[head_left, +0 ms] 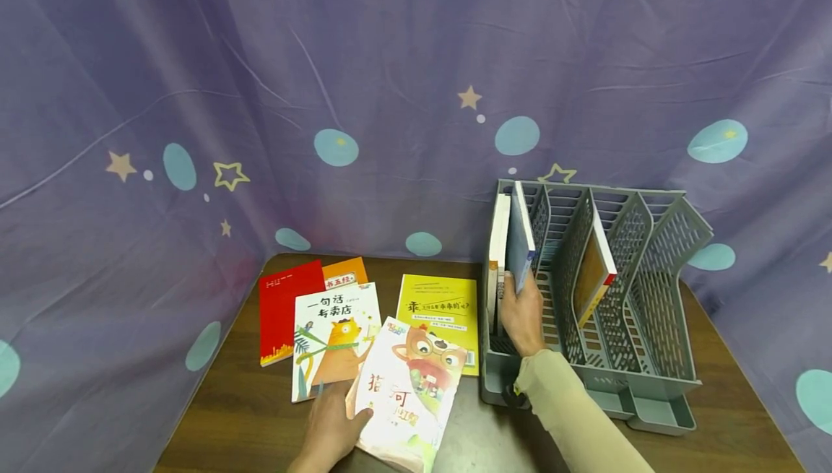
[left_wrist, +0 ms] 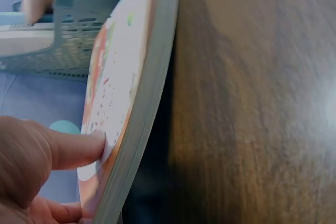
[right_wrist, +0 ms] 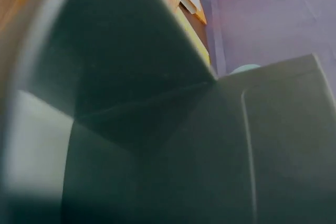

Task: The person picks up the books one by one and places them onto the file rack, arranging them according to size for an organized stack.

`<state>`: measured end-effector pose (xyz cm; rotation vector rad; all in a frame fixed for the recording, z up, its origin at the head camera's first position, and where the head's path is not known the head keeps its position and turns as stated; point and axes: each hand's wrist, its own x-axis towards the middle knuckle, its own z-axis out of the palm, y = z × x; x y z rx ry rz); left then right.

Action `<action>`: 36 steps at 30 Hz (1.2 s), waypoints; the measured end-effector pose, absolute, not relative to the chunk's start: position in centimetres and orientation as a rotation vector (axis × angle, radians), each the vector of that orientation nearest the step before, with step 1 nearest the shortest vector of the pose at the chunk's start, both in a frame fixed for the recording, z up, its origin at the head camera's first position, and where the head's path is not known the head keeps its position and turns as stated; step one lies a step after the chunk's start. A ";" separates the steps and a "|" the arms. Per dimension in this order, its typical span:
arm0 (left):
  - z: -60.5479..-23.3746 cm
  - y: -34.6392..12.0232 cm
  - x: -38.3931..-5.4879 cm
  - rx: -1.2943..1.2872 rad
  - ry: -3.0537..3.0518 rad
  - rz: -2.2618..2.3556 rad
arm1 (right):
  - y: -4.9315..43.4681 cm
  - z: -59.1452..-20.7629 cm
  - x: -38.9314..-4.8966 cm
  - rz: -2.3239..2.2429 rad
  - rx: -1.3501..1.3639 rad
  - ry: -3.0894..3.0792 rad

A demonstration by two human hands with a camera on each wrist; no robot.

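Purple patterned curtain (head_left: 403, 47) behind the brown tabletop (head_left: 227, 422); grey rack (head_left: 663, 383) stands at right. Pale book (head_left: 406, 404), near the front, shows a bespectacled animal; "猫" and "河" legible, remainder washed out. Animal-cover book (head_left: 334, 357) reads "一句话专卖店" and overlaps the red book (head_left: 279, 314). Yellow book (head_left: 438, 300): "乖" legible. Blue book (head_left: 520, 235) stands inside the rack's left part. Left hand (head_left: 328, 422): fingers pinch the pale book's edge, thumb on cover. Right hand (head_left: 523, 314): fingers hold the blue book's lower near corner.
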<state>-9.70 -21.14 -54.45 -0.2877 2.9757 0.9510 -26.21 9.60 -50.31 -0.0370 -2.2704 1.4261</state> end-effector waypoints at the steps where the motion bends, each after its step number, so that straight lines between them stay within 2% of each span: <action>1: -54.3 -21.2 -9.6 -0.302 2.944 0.993 | 9.7 -50.4 -26.2 1.424 -0.033 -2.316; 8: -53.3 -21.5 -9.2 -0.310 2.774 1.200 | 10.2 -49.8 -25.8 1.534 -0.036 -2.457; 14: -52.9 -21.6 -8.8 -0.239 2.678 1.440 | 10.5 -48.7 -24.0 1.627 0.029 -2.480; 22: -52.3 -21.6 -8.4 -0.202 2.485 1.695 | 10.3 -48.3 -21.7 1.500 0.163 -2.550; 36: -50.4 -20.9 -7.6 -0.219 2.556 1.711 | 11.2 -48.2 -17.4 1.531 0.268 -2.594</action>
